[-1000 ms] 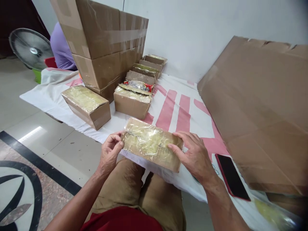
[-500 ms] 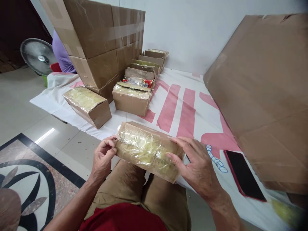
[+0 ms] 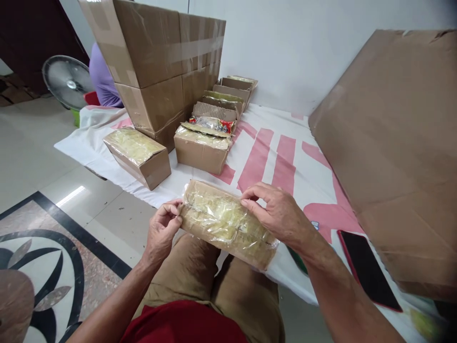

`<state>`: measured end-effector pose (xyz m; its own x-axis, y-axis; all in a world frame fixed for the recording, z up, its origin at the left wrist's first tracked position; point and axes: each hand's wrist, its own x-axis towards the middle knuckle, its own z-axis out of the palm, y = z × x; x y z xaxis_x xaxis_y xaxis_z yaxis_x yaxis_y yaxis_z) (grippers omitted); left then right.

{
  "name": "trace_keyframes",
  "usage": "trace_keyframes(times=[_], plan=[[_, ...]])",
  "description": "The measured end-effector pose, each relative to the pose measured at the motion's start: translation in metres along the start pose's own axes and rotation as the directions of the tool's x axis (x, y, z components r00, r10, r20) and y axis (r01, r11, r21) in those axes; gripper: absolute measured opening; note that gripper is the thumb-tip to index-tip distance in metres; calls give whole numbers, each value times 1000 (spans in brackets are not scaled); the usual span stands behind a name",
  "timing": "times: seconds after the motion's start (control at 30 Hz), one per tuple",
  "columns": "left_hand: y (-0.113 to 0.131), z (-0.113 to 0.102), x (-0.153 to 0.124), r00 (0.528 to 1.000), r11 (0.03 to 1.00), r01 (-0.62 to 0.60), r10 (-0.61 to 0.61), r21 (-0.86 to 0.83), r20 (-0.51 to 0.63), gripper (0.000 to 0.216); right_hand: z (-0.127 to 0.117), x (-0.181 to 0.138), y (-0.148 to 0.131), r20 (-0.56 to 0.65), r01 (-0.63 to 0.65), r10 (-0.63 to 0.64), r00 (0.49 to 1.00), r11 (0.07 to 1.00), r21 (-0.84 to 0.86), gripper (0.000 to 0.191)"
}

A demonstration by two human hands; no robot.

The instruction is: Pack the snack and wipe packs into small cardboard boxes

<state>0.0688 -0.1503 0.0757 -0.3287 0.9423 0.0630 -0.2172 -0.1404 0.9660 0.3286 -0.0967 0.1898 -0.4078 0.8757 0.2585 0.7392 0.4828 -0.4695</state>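
Over my knees I hold a small cardboard box (image 3: 224, 224) wrapped in clear plastic tape. My left hand (image 3: 162, 231) pinches its left end, fingers curled round the edge. My right hand (image 3: 278, 212) lies on top of the box toward its far side, fingertips pressed on the plastic near the middle. The box is tilted, its right end lower.
A white and red sheet (image 3: 267, 157) covers the floor ahead. On it lie a wrapped box (image 3: 137, 155), a row of open small boxes (image 3: 207, 143), a stack of big taped cartons (image 3: 164, 62), a large flat cardboard (image 3: 396, 138) at right and a phone (image 3: 367, 269). A fan (image 3: 67, 81) and a seated person (image 3: 102, 76) are behind.
My right hand has slid from the box's right end to its top middle. The left hand keeps its pinch on the left end. The view has shifted slightly.
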Motion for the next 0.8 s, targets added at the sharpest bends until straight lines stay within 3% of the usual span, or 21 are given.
trace_keyframes(times=[0.23,0.37,0.47,0.57,0.67,0.8], plan=[[8,17,10,1000,1000,-10,10,-3,15,13,13,7,5,-215,6,-25,976,996,-90,15],[5,28,25,999,999,-17,18,-30,30,16,6,-5,14,-466,-28,-60,883,983,-180,19],[1,36,39,999,999,-4,6,-44,45,20,-6,-40,38,-552,-110,-18,834,974,-198,19],[-3,43,50,999,999,3,-1,-46,38,23,-4,-93,75,-458,-256,127,880,938,-231,22],[-7,46,56,999,997,35,-33,-73,29,20,19,-146,113,-279,-289,195,940,891,-349,31],[-10,45,58,997,992,80,-80,-93,10,18,58,-180,140,-217,-314,235,947,811,-494,37]])
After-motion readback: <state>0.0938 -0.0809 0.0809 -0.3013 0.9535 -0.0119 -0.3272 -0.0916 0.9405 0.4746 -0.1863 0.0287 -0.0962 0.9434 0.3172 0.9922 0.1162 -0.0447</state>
